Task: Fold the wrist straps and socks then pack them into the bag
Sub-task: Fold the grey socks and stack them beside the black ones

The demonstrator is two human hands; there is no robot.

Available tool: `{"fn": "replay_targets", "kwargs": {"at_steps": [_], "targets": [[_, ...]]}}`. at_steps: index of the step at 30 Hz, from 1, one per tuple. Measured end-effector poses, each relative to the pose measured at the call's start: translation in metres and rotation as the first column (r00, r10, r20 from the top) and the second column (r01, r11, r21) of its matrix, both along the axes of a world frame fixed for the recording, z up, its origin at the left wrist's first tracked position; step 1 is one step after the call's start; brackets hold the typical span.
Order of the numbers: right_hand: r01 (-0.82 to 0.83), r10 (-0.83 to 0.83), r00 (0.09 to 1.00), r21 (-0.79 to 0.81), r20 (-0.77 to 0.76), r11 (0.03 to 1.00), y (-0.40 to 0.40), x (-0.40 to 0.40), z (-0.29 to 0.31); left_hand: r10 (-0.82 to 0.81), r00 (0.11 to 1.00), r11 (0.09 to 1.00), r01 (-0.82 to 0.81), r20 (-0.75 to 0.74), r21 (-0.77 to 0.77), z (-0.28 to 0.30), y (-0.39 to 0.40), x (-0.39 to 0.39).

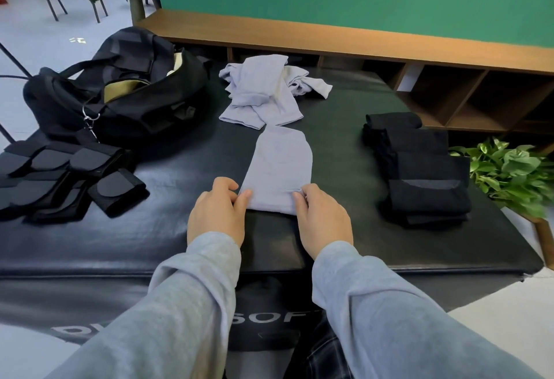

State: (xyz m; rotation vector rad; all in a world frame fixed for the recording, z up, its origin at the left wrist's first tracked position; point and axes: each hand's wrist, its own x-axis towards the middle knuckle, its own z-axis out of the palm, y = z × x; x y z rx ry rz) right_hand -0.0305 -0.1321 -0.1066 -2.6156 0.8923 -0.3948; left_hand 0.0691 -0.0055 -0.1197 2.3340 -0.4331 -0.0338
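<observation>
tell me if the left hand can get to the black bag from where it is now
Probably yes: the left hand pinches the sock, and the black bag sits open on its side, with only bare mat between.

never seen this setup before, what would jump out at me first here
Two hands, the left hand and the right hand, pinch the near corners of a light blue sock laid flat mid-mat, with a heap of unfolded socks beyond it. An open black bag sits far left with wrist straps in front of it, and black folded socks line up on the right.
</observation>
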Motion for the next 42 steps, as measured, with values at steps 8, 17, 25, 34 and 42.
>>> {"fn": "replay_targets", "kwargs": {"at_steps": [8,17,25,34,42], "targets": [[0.021,-0.021,1.0,0.009,0.006,1.0,0.0,0.002,0.0,0.015,0.999,0.998,-0.017,0.037,0.067,0.007,-0.005,0.0],[0.059,-0.061,0.997,0.066,0.036,0.996,0.001,0.001,0.002,-0.083,0.995,0.994,0.086,0.049,-0.066,0.009,-0.002,-0.008],[0.038,-0.043,0.991,0.037,0.127,0.999,0.002,0.0,-0.003,-0.102,0.979,0.995,0.098,0.177,0.033,0.005,-0.001,-0.005],[-0.038,0.029,0.96,0.029,0.277,0.999,0.001,-0.001,-0.01,-0.234,0.956,0.968,0.213,0.176,0.13,0.007,-0.002,-0.005],[-0.163,0.162,0.973,-0.006,0.167,0.987,0.001,-0.001,-0.007,-0.202,0.958,0.975,0.178,0.205,0.13,0.002,-0.003,-0.001]]}}
